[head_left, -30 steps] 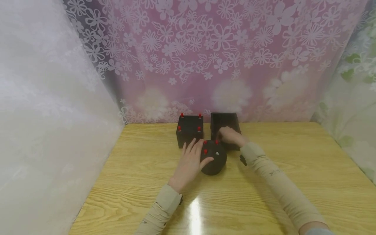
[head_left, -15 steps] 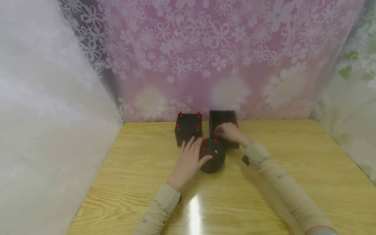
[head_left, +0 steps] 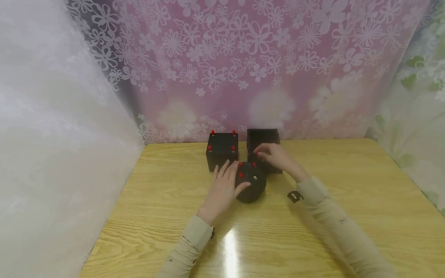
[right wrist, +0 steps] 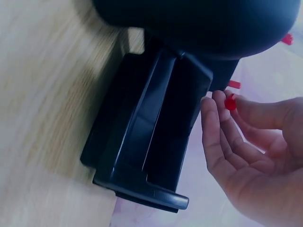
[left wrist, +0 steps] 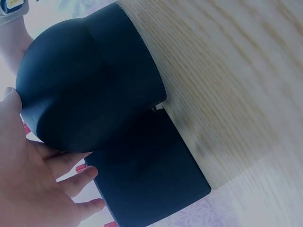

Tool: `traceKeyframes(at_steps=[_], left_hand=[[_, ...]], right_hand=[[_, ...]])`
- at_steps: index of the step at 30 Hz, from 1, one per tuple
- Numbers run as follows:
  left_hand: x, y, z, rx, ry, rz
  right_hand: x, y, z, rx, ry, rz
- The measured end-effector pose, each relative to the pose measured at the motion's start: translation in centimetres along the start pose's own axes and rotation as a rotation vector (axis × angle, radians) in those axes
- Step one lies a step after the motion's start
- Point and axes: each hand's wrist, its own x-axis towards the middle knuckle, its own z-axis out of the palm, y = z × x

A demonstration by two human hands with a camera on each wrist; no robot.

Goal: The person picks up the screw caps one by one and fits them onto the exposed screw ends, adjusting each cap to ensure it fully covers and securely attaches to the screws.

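Observation:
My left hand (head_left: 220,189) rests against a round black block (head_left: 249,191), fingers spread and nearly straight, the thumb lying across its top. Three red caps stand on that block, beside one bare silver post (head_left: 255,177). Just behind it, over the near part of an open black box (head_left: 263,135), is my right hand (head_left: 277,156). Between thumb and fingertips it pinches a small red cap (right wrist: 230,103), clear in the right wrist view. The box's inside is mostly dark and partly behind the hand. The left fingertips reach close to a square black block (head_left: 222,144).
Several red caps stand on the square block, one of them a red cap (head_left: 213,132) at its far left corner. The wooden table (head_left: 156,193) ends at a pink floral curtain (head_left: 222,77). A pale sheet (head_left: 62,135) hangs at the left.
My right hand has lifted up out of the open box, and the red cap in its fingertips now shows. My left hand keeps its place on the round block. The head view has tilted slightly.

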Motion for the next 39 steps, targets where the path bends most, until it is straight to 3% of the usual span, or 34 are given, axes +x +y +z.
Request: traceKeyframes(at_steps=[6,17,30,39], left_hand=[[0.0,0.0,0.0,0.005,0.023,0.016],[0.0,-0.1,0.2,0.009,0.0,0.002],[0.1,-0.2,0.3,-0.002,-0.029,-0.017],[0.0,-0.2,0.3,-0.005,-0.031,-0.018]], right_hand=[[-1.4,-0.4,0.0,0.163,0.028,0.016],[-3.9,-1.5,0.1,0.355,0.088,0.015],[-6.1,-1.7,0.4,0.369,0.125,0.018],[-7.2,-2.8,0.4,0.315,0.132,0.058]])
